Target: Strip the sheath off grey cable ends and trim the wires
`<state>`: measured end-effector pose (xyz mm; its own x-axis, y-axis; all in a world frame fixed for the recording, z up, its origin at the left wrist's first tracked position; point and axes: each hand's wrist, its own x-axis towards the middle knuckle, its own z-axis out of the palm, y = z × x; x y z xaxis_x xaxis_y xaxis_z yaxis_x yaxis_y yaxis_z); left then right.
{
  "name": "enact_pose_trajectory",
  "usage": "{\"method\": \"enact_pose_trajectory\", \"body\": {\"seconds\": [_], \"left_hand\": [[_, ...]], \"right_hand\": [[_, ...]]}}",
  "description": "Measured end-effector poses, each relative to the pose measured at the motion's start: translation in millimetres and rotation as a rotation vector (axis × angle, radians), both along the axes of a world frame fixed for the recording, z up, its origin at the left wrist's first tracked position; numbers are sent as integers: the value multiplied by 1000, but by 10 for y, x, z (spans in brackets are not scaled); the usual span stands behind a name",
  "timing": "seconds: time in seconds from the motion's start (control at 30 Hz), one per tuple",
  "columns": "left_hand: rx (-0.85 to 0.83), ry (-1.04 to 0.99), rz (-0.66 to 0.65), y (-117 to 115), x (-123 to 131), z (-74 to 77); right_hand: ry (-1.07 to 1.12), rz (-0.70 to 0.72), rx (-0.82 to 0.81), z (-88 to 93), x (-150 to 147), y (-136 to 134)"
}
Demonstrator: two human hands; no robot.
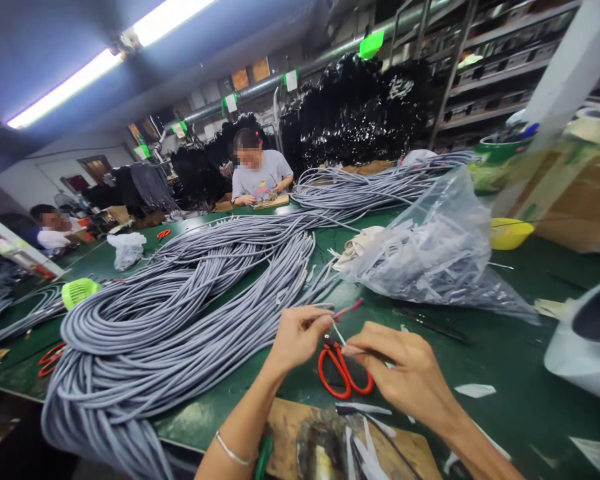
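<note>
My left hand (300,339) is closed in a pinch on the end of a grey cable, where thin red and blue wires (351,308) stick out past the fingertips. Between my two hands runs a thin white strand (338,333). The fingers of my right hand (400,367) are pressed together on its lower end. Just below, scissors with red handles (326,382) lie on the green table, partly behind my right fingers. To the left spreads a large looped bundle of grey cables (195,293). Nearest my wrists is a stained wooden board (405,445) with white strips and a dark cord.
A clear plastic bag (420,257) of pale scraps sits ahead on the right, by a yellow bowl (511,234). More red-handled scissors (51,360) and a green basket (80,292) lie left. A co-worker (263,175) sits across the table (510,353); another person is far left.
</note>
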<state>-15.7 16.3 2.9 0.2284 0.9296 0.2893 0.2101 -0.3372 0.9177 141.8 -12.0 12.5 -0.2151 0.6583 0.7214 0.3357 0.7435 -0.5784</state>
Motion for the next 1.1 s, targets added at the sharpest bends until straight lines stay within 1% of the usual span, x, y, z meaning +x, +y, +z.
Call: {"method": "enact_pose_trajectory", "body": {"seconds": [0.03,0.1,0.13,0.17,0.2,0.23,0.27,0.33,0.37,0.4,0.43,0.5,0.53,0.6,0.7,0.8,0.87,0.93,1.03,1.1], "left_hand": [[79,84,-29,-8,17,-15],[219,229,-144,-48,38,-29],[273,266,-197,-75,43,-27],[316,274,-223,-104,44,-20],[347,255,-208,-130,43,-10],[359,212,-153,-153,44,1],[348,148,-67,-170,47,12],[253,-46,125,-185,64,28],[174,-168,190,-184,77,32],[83,-296,217,-177,90,32],[-13,-416,206,-166,102,31],[-182,-574,102,-133,117,23],[-243,-600,40,-111,117,18],[-300,-595,-46,-57,99,13],[-266,-604,-70,43,39,18],[-215,-643,-43,125,-27,25],[-214,-641,-49,147,-58,20],[-199,-621,-69,142,-77,6],[-105,-587,-70,113,-101,-24],[-15,-557,-61,99,-126,-40]], "right_hand": [[19,-30,13,-3,26,1],[66,-127,-24,-11,105,40],[83,-181,-65,-20,147,74],[94,-224,-121,-33,181,115],[99,-244,-184,-50,201,158],[99,-246,-248,-71,204,200],[91,-231,-314,-95,189,239],[56,-181,-404,-144,114,295],[33,-151,-434,-166,66,313],[6,-123,-457,-184,20,325],[-22,-97,-482,-197,-15,333],[-87,-51,-529,-215,-33,349],[-126,-31,-549,-220,-12,359],[-229,4,-587,-231,82,385],[-428,19,-634,-253,252,417],[-586,-47,-622,-284,273,389],[-658,-94,-596,-315,154,316],[-729,-100,-595,-356,-39,210],[-805,-145,-578,-422,-308,62],[-825,-183,-565,-444,-379,22]]}}
